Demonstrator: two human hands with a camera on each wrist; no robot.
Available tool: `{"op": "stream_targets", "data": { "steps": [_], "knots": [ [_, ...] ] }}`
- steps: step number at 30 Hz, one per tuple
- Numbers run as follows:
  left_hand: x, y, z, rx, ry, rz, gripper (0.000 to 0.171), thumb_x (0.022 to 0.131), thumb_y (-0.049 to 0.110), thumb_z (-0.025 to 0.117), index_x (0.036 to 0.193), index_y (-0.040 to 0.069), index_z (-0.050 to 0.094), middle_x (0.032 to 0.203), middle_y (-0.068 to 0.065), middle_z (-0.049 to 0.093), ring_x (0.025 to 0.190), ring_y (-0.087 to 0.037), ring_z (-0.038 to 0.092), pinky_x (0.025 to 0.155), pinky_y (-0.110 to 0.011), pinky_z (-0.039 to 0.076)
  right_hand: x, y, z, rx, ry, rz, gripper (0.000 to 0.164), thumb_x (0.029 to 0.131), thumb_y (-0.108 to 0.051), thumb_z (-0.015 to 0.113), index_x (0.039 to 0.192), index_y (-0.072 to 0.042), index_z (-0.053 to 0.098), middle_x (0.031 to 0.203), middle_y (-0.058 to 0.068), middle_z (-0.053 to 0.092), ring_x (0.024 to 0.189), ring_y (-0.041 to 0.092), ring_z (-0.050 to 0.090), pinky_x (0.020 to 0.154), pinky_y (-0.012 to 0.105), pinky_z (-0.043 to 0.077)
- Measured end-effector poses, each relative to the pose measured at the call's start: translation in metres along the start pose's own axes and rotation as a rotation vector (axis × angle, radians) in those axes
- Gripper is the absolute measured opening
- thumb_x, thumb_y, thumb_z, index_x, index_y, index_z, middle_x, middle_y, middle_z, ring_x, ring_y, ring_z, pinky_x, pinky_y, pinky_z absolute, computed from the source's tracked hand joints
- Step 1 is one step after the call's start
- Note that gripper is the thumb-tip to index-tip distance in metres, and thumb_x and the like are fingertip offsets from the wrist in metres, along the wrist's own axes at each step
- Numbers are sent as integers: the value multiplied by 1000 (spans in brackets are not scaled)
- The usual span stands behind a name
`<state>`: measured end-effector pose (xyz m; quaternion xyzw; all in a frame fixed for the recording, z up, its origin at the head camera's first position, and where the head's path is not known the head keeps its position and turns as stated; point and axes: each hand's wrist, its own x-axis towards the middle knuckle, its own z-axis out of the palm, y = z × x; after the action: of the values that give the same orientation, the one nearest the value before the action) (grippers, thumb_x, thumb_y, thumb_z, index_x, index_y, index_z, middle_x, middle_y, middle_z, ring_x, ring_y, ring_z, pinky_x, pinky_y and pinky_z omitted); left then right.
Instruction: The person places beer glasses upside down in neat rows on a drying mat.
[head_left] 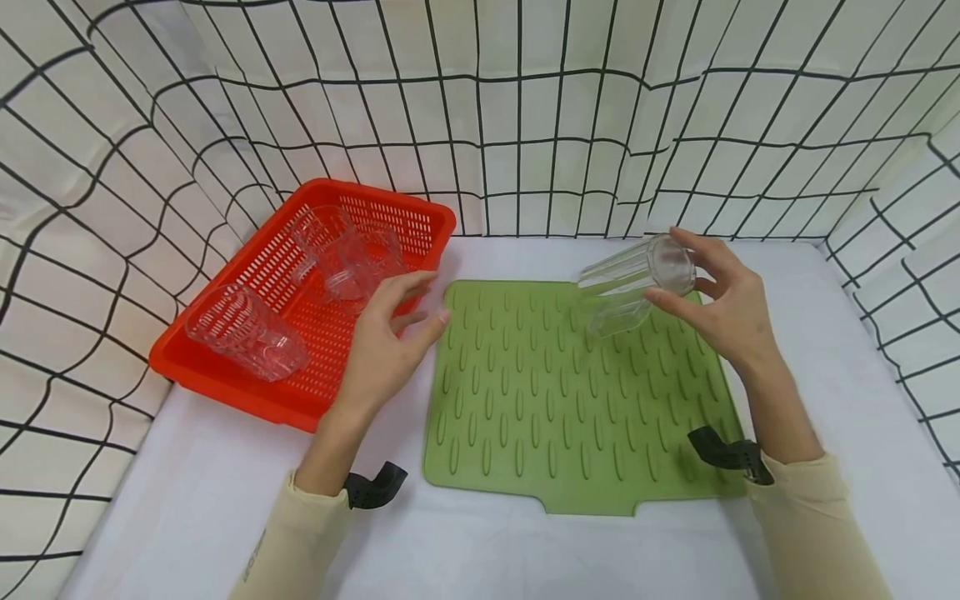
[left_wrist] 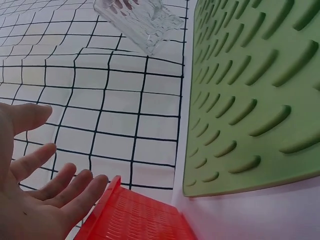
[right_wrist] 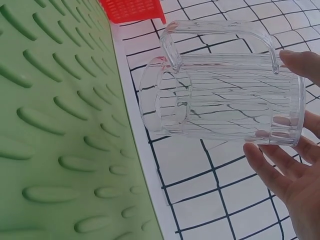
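Observation:
My right hand (head_left: 723, 304) holds a clear ribbed mug (head_left: 637, 279) by one end, thumb and fingers spread around it. The mug lies tilted on its side in the air over the far right part of a green ridged drying mat (head_left: 525, 400). Its looped handle (right_wrist: 220, 27) shows along the top in the right wrist view. My left hand (head_left: 386, 342) is held above the right edge of a red basket (head_left: 217, 400), fingers apart and loosely bent, with nothing between them. Inside the basket lie several clear mugs (head_left: 251, 333).
A white cloth (head_left: 487, 550) covers the table under the mat and basket. Black grid netting (head_left: 517, 108) over white fabric rises behind and along both sides, close to the basket's far left edge. Each wrist wears a black camera mount (head_left: 375, 486).

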<state>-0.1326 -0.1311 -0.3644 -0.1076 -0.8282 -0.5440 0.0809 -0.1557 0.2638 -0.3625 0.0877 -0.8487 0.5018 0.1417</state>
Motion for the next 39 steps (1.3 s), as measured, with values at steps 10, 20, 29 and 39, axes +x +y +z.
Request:
{"op": "stream_targets", "data": {
  "steps": [10, 20, 29, 39],
  "knots": [
    [-13, -3, 9, 48, -27, 45, 48, 94, 17, 77, 140, 15, 63, 140, -4, 63, 130, -19, 61, 107, -47, 57, 1, 4, -7, -30, 13, 6, 77, 81, -6, 88, 149, -22, 58, 137, -8, 61, 122, -6, 56, 91, 5, 49],
    [-24, -8, 15, 102, -137, 32, 51, 94, 20, 78, 142, 19, 62, 142, -1, 62, 131, -22, 59, 105, -50, 57, 3, 7, -13, -68, -1, 24, 78, 82, -10, 88, 151, -23, 56, 141, -1, 60, 123, -7, 53, 91, 4, 47],
    [-26, -16, 18, 118, -229, 8, 57, 94, 24, 78, 147, 22, 57, 151, -2, 57, 139, -24, 54, 111, -54, 53, 5, 7, -17, -78, 1, 20, 78, 81, -8, 88, 150, -24, 57, 138, -7, 60, 122, -5, 53, 91, 4, 47],
    [-28, -33, 20, 260, -335, -22, 59, 90, 31, 81, 144, 20, 60, 152, -4, 57, 146, -28, 50, 122, -58, 40, 5, 8, -21, -98, 0, 27, 76, 81, -8, 88, 150, -23, 58, 143, 2, 59, 119, -4, 53, 89, 3, 46]
  ]
}}
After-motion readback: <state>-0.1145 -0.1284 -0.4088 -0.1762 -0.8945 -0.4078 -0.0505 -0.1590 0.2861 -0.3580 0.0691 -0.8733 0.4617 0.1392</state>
